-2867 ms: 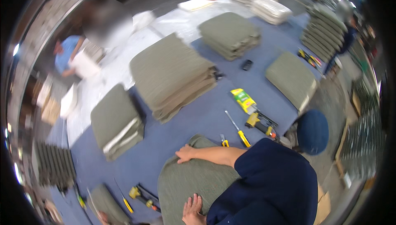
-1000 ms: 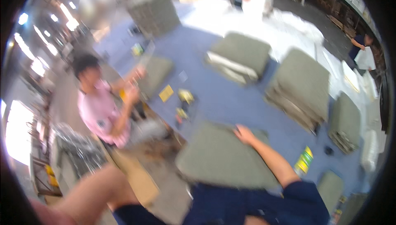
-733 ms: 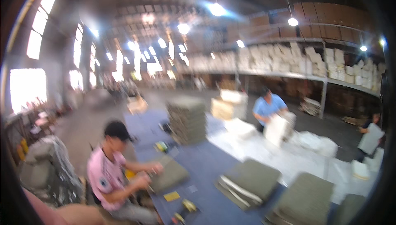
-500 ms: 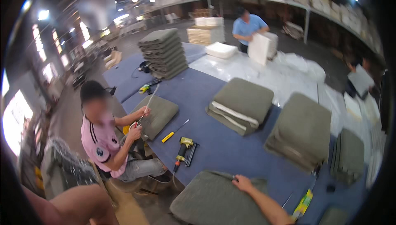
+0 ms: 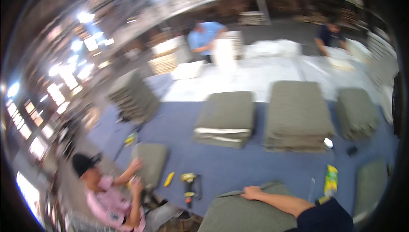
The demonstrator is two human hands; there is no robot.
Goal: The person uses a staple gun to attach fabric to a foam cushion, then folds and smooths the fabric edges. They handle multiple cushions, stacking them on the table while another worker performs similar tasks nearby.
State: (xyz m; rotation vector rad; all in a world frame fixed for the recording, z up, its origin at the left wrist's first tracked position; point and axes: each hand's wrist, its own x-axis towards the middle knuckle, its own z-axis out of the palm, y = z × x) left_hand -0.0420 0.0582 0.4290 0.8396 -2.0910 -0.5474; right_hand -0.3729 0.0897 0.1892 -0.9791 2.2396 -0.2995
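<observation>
A grey-green cushion lies at the near edge of the blue table. My right hand rests on its upper edge, fingers curled onto the fabric. The right forearm and a dark sleeve come in from the lower right. My left hand does not show. Just left of the cushion lies a nail gun, yellow-green and black. Right of my forearm is a yellow-green packet, with a thin pale rod beside it.
Cushion stacks line the table. At left, a pink-shirted person handles a cushion near a yellow-handled tool. Two people handle white pieces behind.
The view has swung to the right and blurred. My right hand stays on the cushion's edge. The bare limb at the lower left has left the picture.
</observation>
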